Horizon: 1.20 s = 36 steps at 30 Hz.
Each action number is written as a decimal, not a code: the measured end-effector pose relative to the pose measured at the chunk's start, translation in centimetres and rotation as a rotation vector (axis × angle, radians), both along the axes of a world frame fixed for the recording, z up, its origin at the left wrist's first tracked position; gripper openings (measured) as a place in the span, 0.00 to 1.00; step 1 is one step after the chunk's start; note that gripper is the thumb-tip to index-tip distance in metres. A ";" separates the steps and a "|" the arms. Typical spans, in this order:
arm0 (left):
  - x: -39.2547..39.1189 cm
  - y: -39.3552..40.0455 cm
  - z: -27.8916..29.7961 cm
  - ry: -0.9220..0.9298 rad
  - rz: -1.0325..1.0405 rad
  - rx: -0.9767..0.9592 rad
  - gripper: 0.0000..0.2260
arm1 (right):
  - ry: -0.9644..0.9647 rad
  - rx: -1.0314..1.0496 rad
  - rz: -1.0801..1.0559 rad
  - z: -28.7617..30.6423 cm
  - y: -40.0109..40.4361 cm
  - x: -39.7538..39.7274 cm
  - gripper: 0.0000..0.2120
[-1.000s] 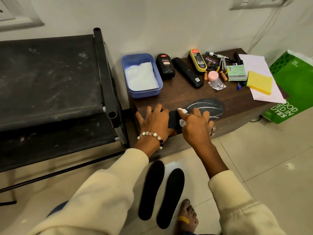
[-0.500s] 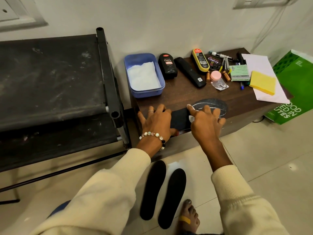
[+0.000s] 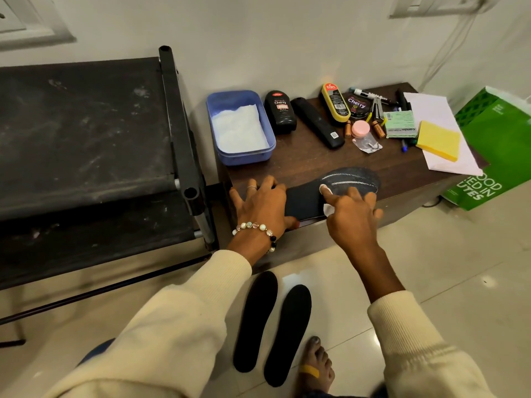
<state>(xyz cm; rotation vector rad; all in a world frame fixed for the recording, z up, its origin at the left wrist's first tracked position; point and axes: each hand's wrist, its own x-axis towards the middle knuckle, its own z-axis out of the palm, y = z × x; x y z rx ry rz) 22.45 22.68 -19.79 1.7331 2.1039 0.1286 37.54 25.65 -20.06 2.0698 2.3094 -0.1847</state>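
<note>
Insole [image 3: 304,199] wipe-down, mid-pass: lies flat at front edge of worktop [image 3: 310,162], centre frame. Left grip [image 3: 264,205] open, pressing heel end down. Right grip [image 3: 353,216] pinching white wipe [image 3: 326,191], shifted rightward toward grey-streaked toe. Suggests stroke advancing; toe probably remains.

A blue plastic tub [image 3: 247,158] of white powder sits upper centre beside a black polish bottle [image 3: 280,112], a green paper bag [image 3: 500,145] stands far right, and two black foam insoles [image 3: 255,320] lie bottom centre.
</note>
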 end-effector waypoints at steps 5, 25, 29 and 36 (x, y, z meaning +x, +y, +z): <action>0.1 0.0 0.0 0.010 0.002 0.010 0.32 | 0.098 -0.068 0.175 0.3 -2.1 -2.0 0.23; 1.0 -0.2 0.2 0.039 0.012 -0.007 0.32 | 0.077 -0.095 0.116 0.4 -2.8 1.3 0.26; 1.1 -0.1 0.2 0.043 0.019 -0.001 0.30 | 0.105 -0.120 0.221 0.5 -2.8 1.3 0.27; 1.0 -0.1 0.4 0.073 0.017 -0.003 0.28 | 0.085 -0.115 0.145 0.9 -3.0 1.7 0.25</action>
